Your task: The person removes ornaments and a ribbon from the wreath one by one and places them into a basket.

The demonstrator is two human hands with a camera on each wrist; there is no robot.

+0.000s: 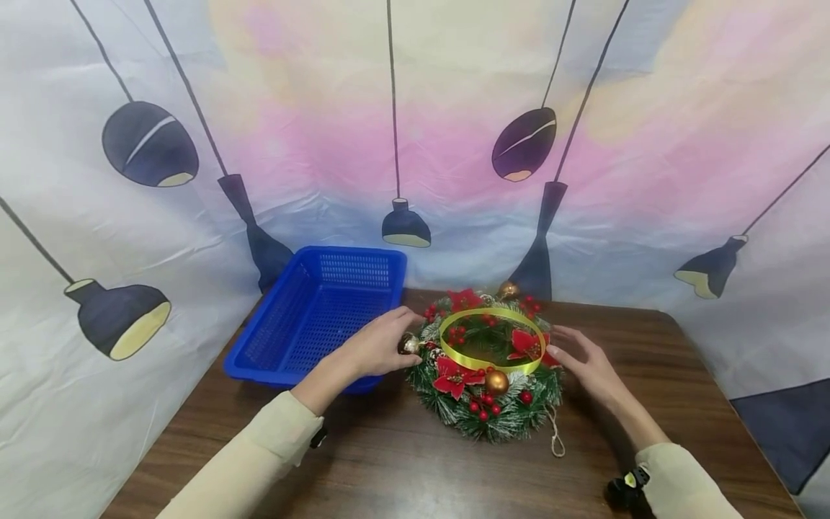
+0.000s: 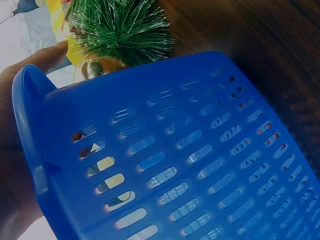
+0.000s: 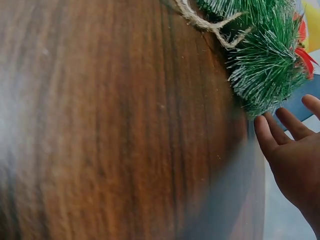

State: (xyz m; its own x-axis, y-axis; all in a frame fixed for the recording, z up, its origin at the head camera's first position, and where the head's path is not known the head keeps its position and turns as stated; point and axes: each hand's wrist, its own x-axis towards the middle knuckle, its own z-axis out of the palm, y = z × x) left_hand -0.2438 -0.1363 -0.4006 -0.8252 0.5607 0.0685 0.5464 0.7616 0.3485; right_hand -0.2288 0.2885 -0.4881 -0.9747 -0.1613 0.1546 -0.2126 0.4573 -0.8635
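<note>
A green Christmas wreath [image 1: 476, 422] with frosted tips, red poinsettias, red berries and gold balls lies on the table. On top of it rests a hoop of shiny yellow ribbon [image 1: 463, 358]. My left hand [image 1: 379, 342] is at the wreath's left side, thumb and fingers spread beside a gold ball [image 1: 409, 344]. On the opposite side, my right hand [image 1: 593, 367] reaches its extended fingertips to the wreath's edge. The right wrist view shows those fingers [image 3: 265, 135] right at the green needles. A twine loop [image 1: 556, 436] hangs from the wreath's front right.
Left of the wreath stands a blue perforated plastic basket [image 1: 266, 375], its near right corner below my left forearm. Brown wood grain covers the table [image 1: 402, 476]. Behind it hangs a cloth backdrop [image 1: 337, 130] printed with dark lamps.
</note>
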